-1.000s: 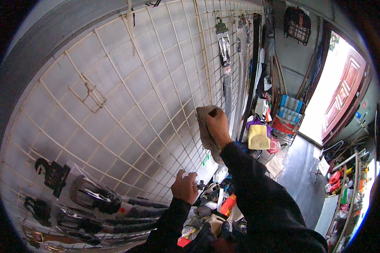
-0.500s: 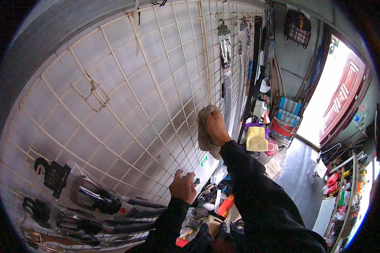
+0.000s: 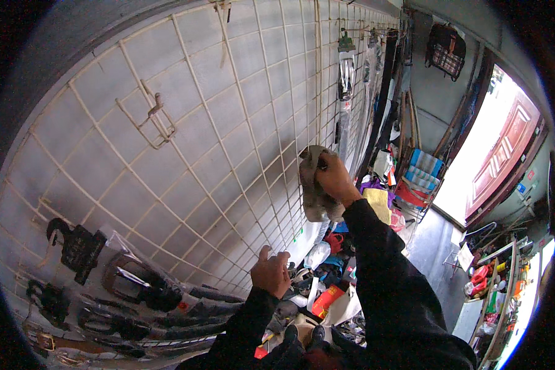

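Observation:
A limp grey-brown cloth point(image 3: 317, 200) is bunched in my right hand point(image 3: 336, 177), whose fingers are closed round its upper part. The cloth is up against a white wire grid panel point(image 3: 213, 114) on the wall, and its lower end hangs down. My left hand point(image 3: 271, 274) is lower and to the left, close to the bottom part of the grid. Its fingers are bent but apart, and nothing shows in them. Whether its fingertips touch the wires I cannot tell.
Packaged belts on black hangers point(image 3: 80, 250) hang at the lower left. A wire hook point(image 3: 151, 120) is fixed on the grid. More packaged belts point(image 3: 345, 77) hang further along. Below me lie mixed goods, including a red box point(image 3: 328, 301). A folding chair point(image 3: 420, 176) stands near the doorway.
My right hand and the cloth now appear slightly further right, the hand turned with more of the cloth hanging below it. The whole view has shifted a little; my left hand keeps its pose.

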The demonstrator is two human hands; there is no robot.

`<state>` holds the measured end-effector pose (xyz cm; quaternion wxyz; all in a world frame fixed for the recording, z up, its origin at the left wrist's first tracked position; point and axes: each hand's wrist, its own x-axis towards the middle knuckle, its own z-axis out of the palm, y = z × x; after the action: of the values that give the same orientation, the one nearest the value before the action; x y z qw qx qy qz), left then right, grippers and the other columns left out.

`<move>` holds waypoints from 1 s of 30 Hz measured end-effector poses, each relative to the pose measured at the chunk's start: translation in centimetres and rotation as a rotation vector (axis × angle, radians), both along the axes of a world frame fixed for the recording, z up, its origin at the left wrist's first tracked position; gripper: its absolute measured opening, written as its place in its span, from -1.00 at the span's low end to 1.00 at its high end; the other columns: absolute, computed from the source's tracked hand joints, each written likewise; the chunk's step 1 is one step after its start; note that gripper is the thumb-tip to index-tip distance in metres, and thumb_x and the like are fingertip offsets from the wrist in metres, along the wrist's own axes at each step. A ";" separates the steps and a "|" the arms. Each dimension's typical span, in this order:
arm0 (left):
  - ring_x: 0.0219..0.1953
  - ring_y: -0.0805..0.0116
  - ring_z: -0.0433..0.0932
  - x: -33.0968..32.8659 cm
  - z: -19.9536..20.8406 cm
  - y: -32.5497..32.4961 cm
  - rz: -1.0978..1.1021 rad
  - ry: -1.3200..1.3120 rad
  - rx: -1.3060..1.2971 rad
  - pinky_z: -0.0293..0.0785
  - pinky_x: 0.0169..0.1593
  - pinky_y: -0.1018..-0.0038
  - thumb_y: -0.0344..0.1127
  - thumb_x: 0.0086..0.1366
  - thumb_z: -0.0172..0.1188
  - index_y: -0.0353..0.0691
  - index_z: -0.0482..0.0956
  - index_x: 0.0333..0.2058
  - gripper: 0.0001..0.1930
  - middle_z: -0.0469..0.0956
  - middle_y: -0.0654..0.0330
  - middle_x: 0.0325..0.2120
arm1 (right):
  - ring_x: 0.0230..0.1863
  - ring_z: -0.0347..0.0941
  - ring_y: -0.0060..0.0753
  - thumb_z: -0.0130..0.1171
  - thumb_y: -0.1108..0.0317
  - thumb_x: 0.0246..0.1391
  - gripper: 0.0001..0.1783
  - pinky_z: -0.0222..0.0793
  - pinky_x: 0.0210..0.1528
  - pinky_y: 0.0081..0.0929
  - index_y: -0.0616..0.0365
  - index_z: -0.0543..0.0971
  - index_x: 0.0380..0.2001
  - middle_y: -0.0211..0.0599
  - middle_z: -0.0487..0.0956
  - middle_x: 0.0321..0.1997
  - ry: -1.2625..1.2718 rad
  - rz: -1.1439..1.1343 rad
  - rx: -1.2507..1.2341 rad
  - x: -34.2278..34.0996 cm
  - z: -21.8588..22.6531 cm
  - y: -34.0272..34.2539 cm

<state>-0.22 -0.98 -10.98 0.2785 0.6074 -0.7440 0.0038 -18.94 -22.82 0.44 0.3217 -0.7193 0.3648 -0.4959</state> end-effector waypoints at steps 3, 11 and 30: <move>0.06 -0.04 0.54 0.0 0.3 -0.1 -0.001 -0.011 0.014 0.58 -0.13 0.10 -0.46 0.10 0.23 -0.03 0.63 -0.21 -0.74 0.68 0.18 -0.42 | -0.09 0.66 0.04 0.18 0.51 0.06 -0.75 0.54 -0.05 -0.25 0.24 0.66 -0.17 0.08 0.69 -0.16 0.057 -0.031 0.018 -0.2 0.0 -1.4; 0.05 -0.03 0.56 0.2 0.1 -0.1 0.026 -0.008 0.003 0.57 -0.12 0.07 -0.45 0.12 0.23 -0.03 0.64 -0.20 -0.75 0.68 0.16 -0.44 | -0.22 0.63 -0.35 0.19 0.54 0.05 -0.78 0.52 -0.12 -0.38 0.24 0.68 -0.20 -0.12 0.71 -0.31 -0.492 -0.304 0.023 3.7 -3.3 0.8; 0.11 -0.06 0.49 0.3 -1.4 -0.3 0.010 0.001 0.016 0.60 -0.22 0.06 -0.43 0.09 0.28 0.01 0.58 -0.25 -0.77 0.66 0.24 -0.45 | -0.25 0.58 0.13 0.06 0.32 0.22 -0.76 0.51 -0.20 -0.09 0.24 0.55 -0.15 0.03 0.65 -0.29 0.152 -0.271 -0.183 0.2 3.1 -1.4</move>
<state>0.05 -1.27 -12.39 0.2740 0.6132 -0.7409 -0.0013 -18.71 -24.19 3.50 0.1568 -0.7251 0.4352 -0.5101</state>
